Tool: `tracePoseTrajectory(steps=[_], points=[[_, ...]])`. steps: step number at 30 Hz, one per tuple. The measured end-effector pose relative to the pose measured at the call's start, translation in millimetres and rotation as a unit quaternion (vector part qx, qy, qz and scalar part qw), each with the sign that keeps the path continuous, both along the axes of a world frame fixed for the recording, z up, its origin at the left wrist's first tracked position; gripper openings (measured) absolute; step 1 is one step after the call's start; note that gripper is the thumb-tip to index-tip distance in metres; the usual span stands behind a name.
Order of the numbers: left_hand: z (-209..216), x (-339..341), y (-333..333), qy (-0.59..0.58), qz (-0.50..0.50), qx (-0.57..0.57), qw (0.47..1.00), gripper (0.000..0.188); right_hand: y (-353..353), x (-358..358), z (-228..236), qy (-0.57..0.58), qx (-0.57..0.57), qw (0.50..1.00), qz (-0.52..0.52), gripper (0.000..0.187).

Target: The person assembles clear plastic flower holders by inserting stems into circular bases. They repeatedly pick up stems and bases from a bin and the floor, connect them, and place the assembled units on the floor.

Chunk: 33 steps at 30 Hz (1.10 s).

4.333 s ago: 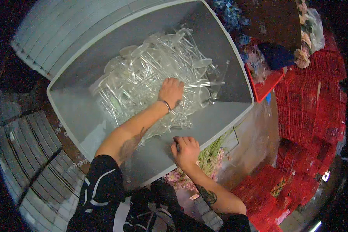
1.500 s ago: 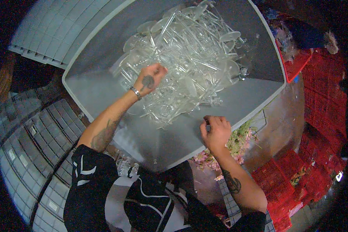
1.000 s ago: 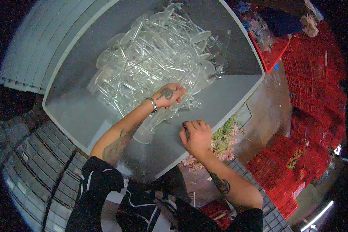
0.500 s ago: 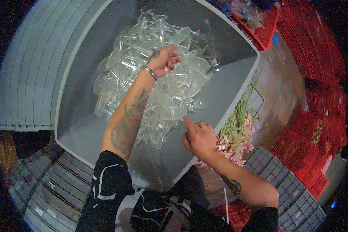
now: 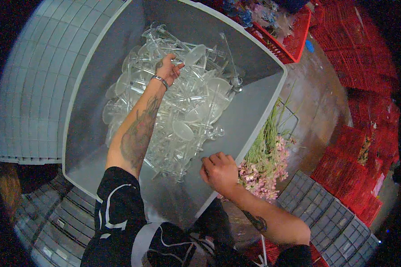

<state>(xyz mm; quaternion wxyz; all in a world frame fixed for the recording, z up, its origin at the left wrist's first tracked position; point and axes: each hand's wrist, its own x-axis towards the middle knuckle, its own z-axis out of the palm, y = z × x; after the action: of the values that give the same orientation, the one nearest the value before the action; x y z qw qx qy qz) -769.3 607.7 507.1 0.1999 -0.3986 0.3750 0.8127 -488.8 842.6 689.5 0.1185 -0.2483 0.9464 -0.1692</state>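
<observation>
A heap of clear stemmed pieces with round disc ends (image 5: 182,130) lies in a large grey bin (image 5: 249,113); whether they are glass or plastic I cannot tell. My left hand (image 5: 168,71) reaches over the far part of the heap, its fingers apart beside a tilted frosted disc (image 5: 194,55). I see nothing held in it. My right hand (image 5: 220,172) is curled into a loose fist inside the bin's near right side, apart from the heap, and nothing shows sticking out of it. One clear piece with a long thin stem (image 5: 237,84) leans against the far right wall.
Pink flowers on green stems (image 5: 267,164) lie just outside the bin's right edge. A red crate (image 5: 294,40) with bluish items stands beyond the far right corner. Stacked red crates (image 5: 347,155) line the right; grey crates stand at the left (image 5: 31,89) and lower right (image 5: 325,209).
My left hand has moved left across the heap. My right hand has drawn back from a disc at the heap's near edge, and its pointing finger has curled in. The view has shifted slightly.
</observation>
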Motion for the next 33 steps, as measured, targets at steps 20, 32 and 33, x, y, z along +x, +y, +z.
tracePoseTrajectory(steps=[20, 32, 33], points=[[17.5, 38.1, 3.7, 0.065, 0.103, -0.073, 0.99, 0.014, -3.1, -1.0, 4.3, -0.003, 0.013, 1.0, 0.012, 0.018], [108.7, 108.4, 20.9, 0.19, 0.064, -0.205, 0.958, 0.013, -4.6, 1.9, 5.4, 0.005, 0.019, 1.0, 0.022, 0.022], [114.3, 112.8, 20.5, 0.217, 0.078, -0.222, 0.947, 0.014, -6.8, 1.3, 5.7, 0.015, 0.012, 1.0, 0.019, 0.019]])
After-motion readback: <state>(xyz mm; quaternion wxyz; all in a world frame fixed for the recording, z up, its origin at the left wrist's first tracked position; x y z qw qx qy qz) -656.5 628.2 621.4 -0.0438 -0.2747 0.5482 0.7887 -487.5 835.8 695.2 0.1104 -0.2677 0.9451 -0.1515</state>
